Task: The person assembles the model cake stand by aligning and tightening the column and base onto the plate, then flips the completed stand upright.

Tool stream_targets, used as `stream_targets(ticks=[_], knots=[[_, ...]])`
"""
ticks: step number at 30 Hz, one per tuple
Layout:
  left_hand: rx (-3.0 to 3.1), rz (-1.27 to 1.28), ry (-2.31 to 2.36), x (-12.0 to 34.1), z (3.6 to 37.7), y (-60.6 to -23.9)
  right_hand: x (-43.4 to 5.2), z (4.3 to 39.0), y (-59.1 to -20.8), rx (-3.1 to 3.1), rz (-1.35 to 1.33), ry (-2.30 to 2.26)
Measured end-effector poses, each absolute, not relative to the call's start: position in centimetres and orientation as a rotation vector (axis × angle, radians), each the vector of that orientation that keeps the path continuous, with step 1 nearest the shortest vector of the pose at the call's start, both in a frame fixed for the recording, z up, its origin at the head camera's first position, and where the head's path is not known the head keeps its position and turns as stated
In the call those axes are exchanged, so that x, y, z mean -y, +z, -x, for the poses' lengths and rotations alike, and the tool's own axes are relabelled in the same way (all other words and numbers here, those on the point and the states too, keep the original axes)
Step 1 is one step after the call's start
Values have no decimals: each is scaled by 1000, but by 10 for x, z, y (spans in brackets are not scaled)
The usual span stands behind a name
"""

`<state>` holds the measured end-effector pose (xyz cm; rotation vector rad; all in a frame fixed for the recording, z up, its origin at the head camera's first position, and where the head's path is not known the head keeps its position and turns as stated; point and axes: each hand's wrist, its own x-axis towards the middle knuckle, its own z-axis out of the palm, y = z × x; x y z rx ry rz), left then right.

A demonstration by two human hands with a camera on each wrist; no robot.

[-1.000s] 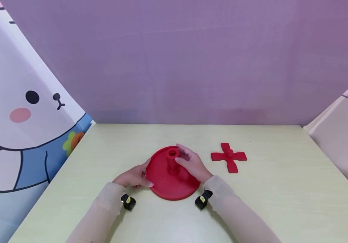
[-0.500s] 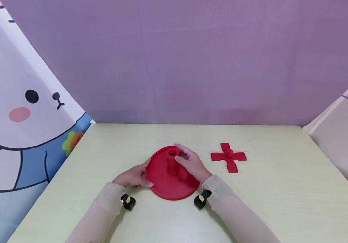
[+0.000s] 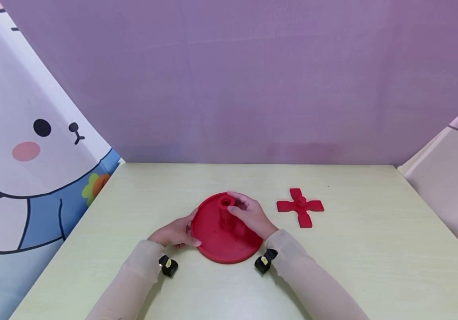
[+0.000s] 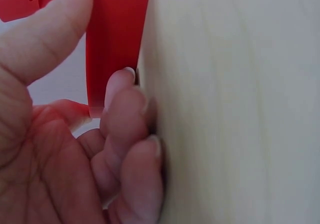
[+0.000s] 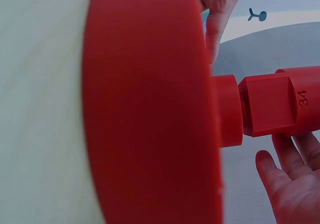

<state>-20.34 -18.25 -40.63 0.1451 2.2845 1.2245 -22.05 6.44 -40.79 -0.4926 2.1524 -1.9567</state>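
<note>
A red round disc (image 3: 221,243) with an upright post (image 3: 225,210) in its middle lies on the pale table (image 3: 352,258). My left hand (image 3: 174,233) pinches the disc's left rim, thumb on top and fingers beneath. The left wrist view shows that rim (image 4: 117,39) between the thumb (image 4: 45,34) and the curled fingers (image 4: 130,134). My right hand (image 3: 249,216) curls its fingers round the top of the post. In the right wrist view the post (image 5: 270,104), marked 34, juts from the disc (image 5: 150,109), with my fingers (image 5: 287,184) just beside it.
A red cross-shaped piece (image 3: 300,207) lies flat on the table to the right of the disc. A purple wall stands behind, a cartoon rabbit curtain (image 3: 33,146) on the left, a pale panel (image 3: 452,178) on the right. Small black cameras (image 3: 169,266) sit on both wrists.
My right hand has slid slightly left and its fingers have curled in closer round the post. The left hand, the disc and the cross piece have stayed put.
</note>
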Motion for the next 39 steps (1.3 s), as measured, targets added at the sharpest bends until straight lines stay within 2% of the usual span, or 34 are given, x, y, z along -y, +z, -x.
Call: stream_targets(ticks=[15,39], knots=[[-2277,-164,1220,183,204,-407,-59,220,-406,-2272,375,-1970],[-2307,-108,1211,182,202,-405,-59,217,-402,-2342,428,-1856]])
